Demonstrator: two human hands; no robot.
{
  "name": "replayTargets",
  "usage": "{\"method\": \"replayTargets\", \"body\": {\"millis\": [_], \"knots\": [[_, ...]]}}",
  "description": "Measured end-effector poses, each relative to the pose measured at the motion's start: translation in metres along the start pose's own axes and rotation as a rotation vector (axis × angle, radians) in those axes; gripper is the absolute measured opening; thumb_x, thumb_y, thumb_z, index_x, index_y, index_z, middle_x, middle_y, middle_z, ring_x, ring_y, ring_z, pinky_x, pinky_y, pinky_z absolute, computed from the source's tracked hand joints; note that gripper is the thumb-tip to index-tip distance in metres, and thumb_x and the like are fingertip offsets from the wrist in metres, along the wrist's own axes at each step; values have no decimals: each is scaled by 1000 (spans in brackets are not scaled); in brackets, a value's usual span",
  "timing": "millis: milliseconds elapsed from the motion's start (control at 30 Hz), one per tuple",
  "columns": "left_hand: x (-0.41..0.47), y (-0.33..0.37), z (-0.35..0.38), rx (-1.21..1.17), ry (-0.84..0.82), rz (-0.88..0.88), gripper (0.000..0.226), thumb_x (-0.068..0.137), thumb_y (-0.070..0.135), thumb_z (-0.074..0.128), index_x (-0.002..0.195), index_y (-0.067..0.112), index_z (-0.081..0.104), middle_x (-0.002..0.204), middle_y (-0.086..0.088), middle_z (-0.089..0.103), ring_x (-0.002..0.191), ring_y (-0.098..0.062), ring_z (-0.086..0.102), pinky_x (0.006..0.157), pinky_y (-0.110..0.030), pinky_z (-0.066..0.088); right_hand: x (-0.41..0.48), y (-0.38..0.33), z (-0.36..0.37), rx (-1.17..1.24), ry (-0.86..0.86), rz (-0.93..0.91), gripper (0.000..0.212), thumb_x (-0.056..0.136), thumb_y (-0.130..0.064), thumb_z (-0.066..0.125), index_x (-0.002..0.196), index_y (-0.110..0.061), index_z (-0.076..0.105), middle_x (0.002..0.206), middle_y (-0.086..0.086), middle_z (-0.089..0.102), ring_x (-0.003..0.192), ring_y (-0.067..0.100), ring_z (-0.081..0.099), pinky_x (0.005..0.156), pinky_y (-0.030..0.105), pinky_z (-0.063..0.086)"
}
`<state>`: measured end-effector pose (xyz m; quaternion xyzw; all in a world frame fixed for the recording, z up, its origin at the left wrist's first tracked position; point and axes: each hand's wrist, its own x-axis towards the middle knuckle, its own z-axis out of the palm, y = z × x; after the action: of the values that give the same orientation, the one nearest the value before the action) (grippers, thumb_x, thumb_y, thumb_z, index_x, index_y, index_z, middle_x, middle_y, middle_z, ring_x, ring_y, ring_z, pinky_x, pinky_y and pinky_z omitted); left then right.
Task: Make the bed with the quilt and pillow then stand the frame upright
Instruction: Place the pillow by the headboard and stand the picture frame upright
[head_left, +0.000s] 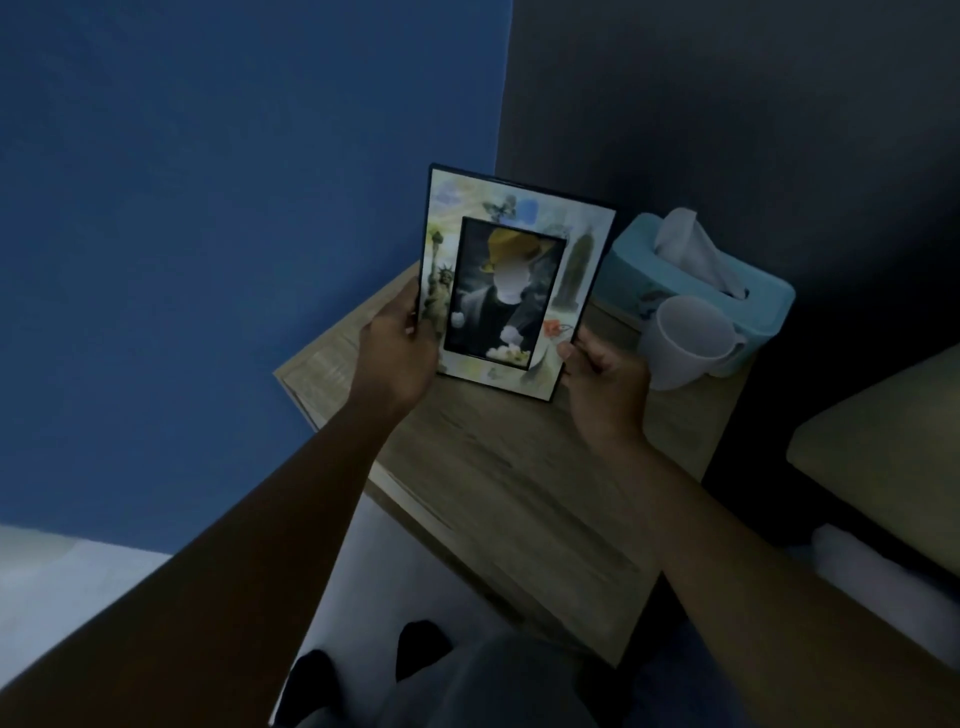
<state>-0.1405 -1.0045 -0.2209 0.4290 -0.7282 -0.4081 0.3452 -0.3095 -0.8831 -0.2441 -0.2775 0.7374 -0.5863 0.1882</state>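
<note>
A picture frame (566, 270) with a pale decorated border and a dark photo in its middle faces me, raised nearly upright over the wooden bedside table (519, 478). Its lower edge is at or just above the tabletop; I cannot tell if it touches. My left hand (397, 353) grips the frame's left edge, thumb on the front. My right hand (605, 379) holds the lower right corner, thumb on the border. A tan pillow edge (883, 441) shows at the far right.
A blue tissue box (763, 296) with a tissue sticking out stands at the table's back right. A white mug (685, 338) sits in front of it, close to my right hand. A blue wall is on the left, a dark wall behind.
</note>
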Motion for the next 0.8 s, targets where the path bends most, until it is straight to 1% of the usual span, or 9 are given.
{"method": "replayTargets", "body": {"millis": [67,133,267,400,467,500,567,667,800], "knots": [[3,-6,0,21,-9,16,48,96,5,46,140,22,53,114,12,64,93,13,60,84,-3,46,0,-1,3,-24,12,-17,34,96,-9,64,129,-5,65,130,7,67,122,16,63,104,40,53],[4,-10,2,37,-17,26,52,95,4,48,143,22,50,125,3,65,108,-5,62,97,-22,50,0,0,5,-43,18,-21,34,97,-10,62,132,-7,64,132,5,66,123,11,61,107,33,51],[3,-14,4,76,-22,42,52,96,7,52,145,25,45,127,-7,62,110,-19,60,95,-30,49,2,3,6,-79,11,-27,35,100,-12,59,134,-9,62,130,-4,65,113,-4,59,92,6,46],[4,-20,5,144,-40,46,56,96,5,54,148,20,41,130,-11,57,110,-20,58,87,-9,47,3,7,5,-122,-10,-17,37,101,-15,56,138,-10,59,138,0,62,123,4,57,99,11,46],[4,-22,4,153,-46,39,57,95,5,54,148,18,40,129,-13,56,111,-23,58,94,-23,52,4,11,3,-141,-28,-16,38,102,-16,54,140,-11,57,140,1,61,125,5,56,97,5,44],[4,-23,3,162,-51,44,57,95,5,55,148,18,40,127,-13,57,112,-26,58,96,-36,53,4,12,3,-143,-39,-16,39,103,-17,53,140,-11,57,140,2,61,127,6,56,101,11,45],[2,-25,2,178,-83,40,61,93,4,54,150,19,38,126,-15,56,114,-31,57,97,-46,51,4,16,2,-129,-58,-7,39,103,-19,52,141,-11,56,141,4,60,131,12,56,110,32,47],[-1,-23,-1,140,-146,18,68,90,7,52,153,18,29,131,-16,53,120,-34,53,101,-51,48,4,17,2,-108,-68,20,39,103,-19,52,141,-12,56,140,4,61,130,16,57,109,43,49],[6,-18,-2,161,-213,-22,72,92,6,56,155,19,24,141,-12,48,126,-29,49,105,-47,45,9,11,0,-107,-48,30,38,104,-18,52,141,-11,57,141,4,60,131,14,56,111,35,46]]}}
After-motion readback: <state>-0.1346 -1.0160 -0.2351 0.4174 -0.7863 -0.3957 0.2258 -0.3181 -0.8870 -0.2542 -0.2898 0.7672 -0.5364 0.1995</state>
